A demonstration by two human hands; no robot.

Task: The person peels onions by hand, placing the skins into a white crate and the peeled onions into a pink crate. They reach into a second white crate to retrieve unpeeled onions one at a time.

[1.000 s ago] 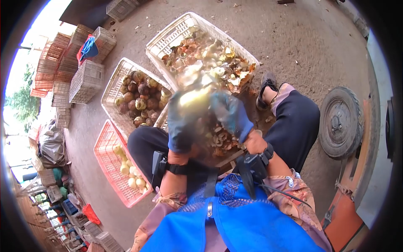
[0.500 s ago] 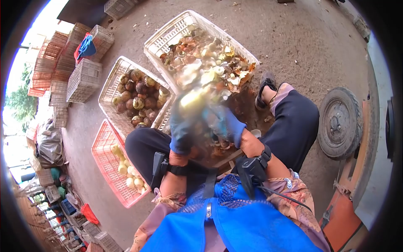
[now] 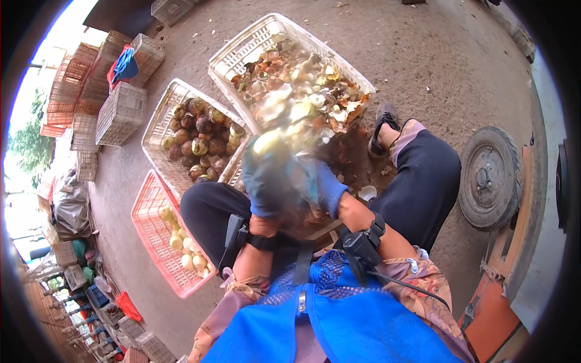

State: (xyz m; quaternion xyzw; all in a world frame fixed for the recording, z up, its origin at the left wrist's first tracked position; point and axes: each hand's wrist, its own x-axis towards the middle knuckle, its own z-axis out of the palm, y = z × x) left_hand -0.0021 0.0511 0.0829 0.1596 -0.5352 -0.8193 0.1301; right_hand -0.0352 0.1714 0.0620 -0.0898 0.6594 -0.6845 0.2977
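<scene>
My left hand [image 3: 264, 187], in a blue glove, is wrapped round a pale, yellowish bulb [image 3: 270, 143] whose exact kind I cannot make out. Close against it is my right hand [image 3: 319, 183], also in a blue glove, with its fingers smeared; whether it holds a tool is hidden. Just beyond both hands, a white crate [image 3: 242, 55] holds peelings and torn skins [image 3: 311, 103]. To its left, brown round bulbs [image 3: 206, 130] fill another white crate [image 3: 158, 121]. Peeled pale bulbs [image 3: 187, 261] lie in a pink crate [image 3: 148, 227] beside my left knee.
A wheel [image 3: 489, 178] leans at the right near an orange metal part [image 3: 493, 320]. Stacked crates [image 3: 121, 115] stand at the far left, one with a blue cloth [image 3: 125, 65] on it. A white scrap [image 3: 367, 193] lies by my right wrist.
Both hands have shifted slightly, and the bulb has moved a little left. The white scrap by my right wrist shows more fully. The crates stay where they were.
</scene>
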